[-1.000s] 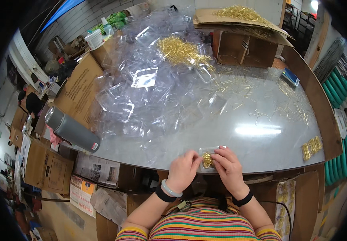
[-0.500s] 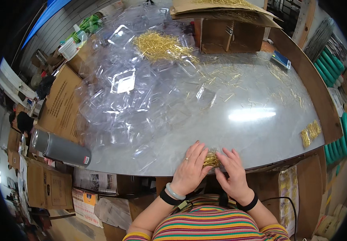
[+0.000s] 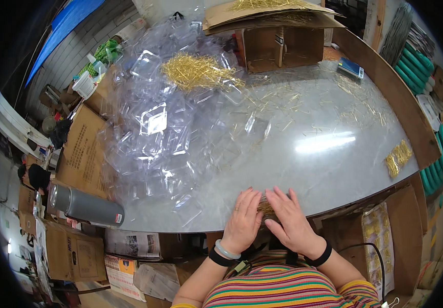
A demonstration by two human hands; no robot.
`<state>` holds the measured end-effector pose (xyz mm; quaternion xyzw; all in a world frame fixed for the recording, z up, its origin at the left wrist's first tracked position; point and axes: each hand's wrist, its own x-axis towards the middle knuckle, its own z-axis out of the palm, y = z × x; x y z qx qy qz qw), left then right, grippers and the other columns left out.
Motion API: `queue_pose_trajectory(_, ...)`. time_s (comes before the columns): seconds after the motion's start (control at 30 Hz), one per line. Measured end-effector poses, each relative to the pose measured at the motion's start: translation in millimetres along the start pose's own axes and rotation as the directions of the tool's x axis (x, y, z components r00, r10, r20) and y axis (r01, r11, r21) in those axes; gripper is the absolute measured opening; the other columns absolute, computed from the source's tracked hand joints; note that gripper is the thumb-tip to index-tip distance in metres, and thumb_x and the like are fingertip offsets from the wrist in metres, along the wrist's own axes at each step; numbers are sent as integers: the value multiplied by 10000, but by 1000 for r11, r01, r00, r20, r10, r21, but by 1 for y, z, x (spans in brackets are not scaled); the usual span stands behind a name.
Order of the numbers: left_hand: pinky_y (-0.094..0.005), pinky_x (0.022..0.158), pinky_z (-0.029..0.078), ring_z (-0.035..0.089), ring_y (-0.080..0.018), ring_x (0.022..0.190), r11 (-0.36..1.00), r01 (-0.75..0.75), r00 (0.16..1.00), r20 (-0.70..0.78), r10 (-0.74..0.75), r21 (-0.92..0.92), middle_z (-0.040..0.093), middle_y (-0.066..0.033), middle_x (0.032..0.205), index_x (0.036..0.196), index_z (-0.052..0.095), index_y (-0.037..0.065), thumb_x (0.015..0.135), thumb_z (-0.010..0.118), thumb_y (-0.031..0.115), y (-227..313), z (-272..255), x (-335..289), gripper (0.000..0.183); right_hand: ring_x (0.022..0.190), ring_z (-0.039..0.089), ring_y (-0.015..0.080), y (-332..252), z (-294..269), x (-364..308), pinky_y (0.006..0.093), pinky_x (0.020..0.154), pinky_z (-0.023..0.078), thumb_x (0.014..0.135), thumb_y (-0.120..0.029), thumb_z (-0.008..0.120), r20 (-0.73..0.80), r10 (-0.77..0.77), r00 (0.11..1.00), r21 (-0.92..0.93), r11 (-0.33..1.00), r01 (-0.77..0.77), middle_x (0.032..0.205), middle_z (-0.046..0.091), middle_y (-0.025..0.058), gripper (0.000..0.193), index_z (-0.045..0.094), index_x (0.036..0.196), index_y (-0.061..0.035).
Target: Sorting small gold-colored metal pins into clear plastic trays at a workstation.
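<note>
Close to the table's front edge, a small bundle of gold wire hooks [image 3: 265, 206] sits between my two hands. My left hand [image 3: 243, 218] cups its left side, fingers pressed together and pointing away from me. Over its right side lies my right hand [image 3: 289, 219], fingers bent round it and covering most of the bundle. Another bundle of gold hooks [image 3: 399, 158] rests at the table's right edge. Farther back, a loose heap of gold hooks [image 3: 195, 72] lies on a pile of clear plastic packs [image 3: 154, 146]. Whether a clear pack encloses the bundle in my hands, I cannot tell.
Scattered hooks [image 3: 278, 102] lie across the grey table [image 3: 262, 169]. A grey bottle [image 3: 90, 206] lies at the left edge. An open cardboard box [image 3: 285, 49] stands at the back, beside a blue box [image 3: 350, 68]. Cardboard [image 3: 403, 97] walls the right side.
My right hand has shifted left and over the bundle, closer to my left hand, hiding more of the gold hooks. The whole view has tilted slightly.
</note>
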<state>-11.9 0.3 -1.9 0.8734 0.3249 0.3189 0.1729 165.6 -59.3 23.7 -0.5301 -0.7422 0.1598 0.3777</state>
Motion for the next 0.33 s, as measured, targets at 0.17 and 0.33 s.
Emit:
queue_pose_trajectory(0.17, -493, 1108, 397, 449, -453, 1341, 1000, -7, 1000, -7, 7, -6, 487, -248, 1399, 1359, 496, -62, 962, 603, 86, 3, 1, 0, 436, 1396, 444, 366, 18, 3, -4, 604, 1168, 246, 936, -145, 641, -22, -16, 1000, -86, 996, 14, 1408, 549, 166, 572, 442, 1456, -11)
queue_pose_trajectory(0.33, -479, 1115, 399, 424, -424, 1374, 998, -20, 1000, -9, 20, 56, 468, -217, 1431, 1384, 469, -54, 965, 623, 147, -1, 6, -4, 490, 1413, 428, 354, 12, 10, -3, 609, 1168, 246, 923, -171, 669, 37, -72, 997, -168, 983, 77, 1457, 511, 175, 590, 455, 1454, -30)
